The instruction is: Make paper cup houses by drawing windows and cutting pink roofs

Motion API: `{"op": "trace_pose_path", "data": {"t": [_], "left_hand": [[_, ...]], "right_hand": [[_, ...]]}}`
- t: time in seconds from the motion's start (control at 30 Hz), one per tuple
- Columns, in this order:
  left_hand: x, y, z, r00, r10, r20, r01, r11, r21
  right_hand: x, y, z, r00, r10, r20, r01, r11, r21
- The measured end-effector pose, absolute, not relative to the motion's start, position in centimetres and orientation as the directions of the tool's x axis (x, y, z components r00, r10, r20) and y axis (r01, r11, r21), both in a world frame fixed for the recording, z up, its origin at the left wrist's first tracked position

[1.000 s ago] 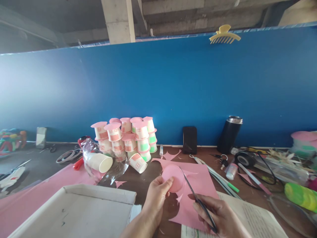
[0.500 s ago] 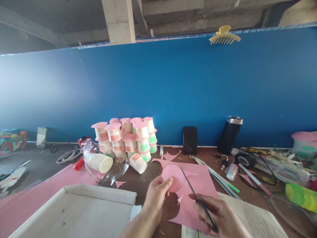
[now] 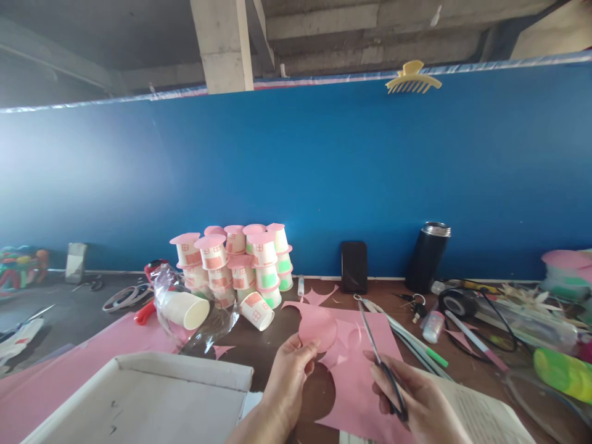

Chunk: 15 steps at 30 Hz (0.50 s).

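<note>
Left hand (image 3: 291, 370): fingers pinch the near edge of a pink paper disc (image 3: 317, 328), held just above the counter (image 3: 263, 339).
Right hand (image 3: 416, 401): fingers closed through the handles of black scissors (image 3: 382, 364), blades pointing far over the pink sheet (image 3: 365, 370).
Pink sheet: flat on the counter, round cut-outs along its left edge.
Far left: stacked paper-cup houses (image 3: 240, 262) against the blue wall (image 3: 324, 172).
Near left: white cardboard tray (image 3: 139, 401).
</note>
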<state>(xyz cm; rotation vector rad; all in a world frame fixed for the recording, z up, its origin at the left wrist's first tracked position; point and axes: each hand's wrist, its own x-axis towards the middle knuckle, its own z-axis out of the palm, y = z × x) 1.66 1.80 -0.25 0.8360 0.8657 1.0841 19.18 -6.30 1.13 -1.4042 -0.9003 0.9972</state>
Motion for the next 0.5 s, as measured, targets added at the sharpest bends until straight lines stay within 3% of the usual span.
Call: {"op": "trace_pose_path", "data": {"t": [0.13, 0.23, 0.5], "left_hand": [[1.6, 1.8, -0.3, 0.238, 0.951, -0.196, -0.368, 0.275, 0.888], [1.5, 1.7, -0.3, 0.231, 0.952, -0.201, -0.358, 0.275, 0.892], [1.5, 1.8, 0.0, 0.188, 0.953, -0.238, -0.395, 0.295, 0.870]], "right_hand": [[19.7, -6.9, 2.6, 0.512, 0.859, -0.014, 0.049, -0.046, -0.998], [20.1, -7.1, 3.1, 0.602, 0.797, -0.047, 0.014, -0.069, -0.998], [18.9, -7.1, 2.9, 0.499, 0.867, 0.000, 0.155, -0.089, -0.984]]}}
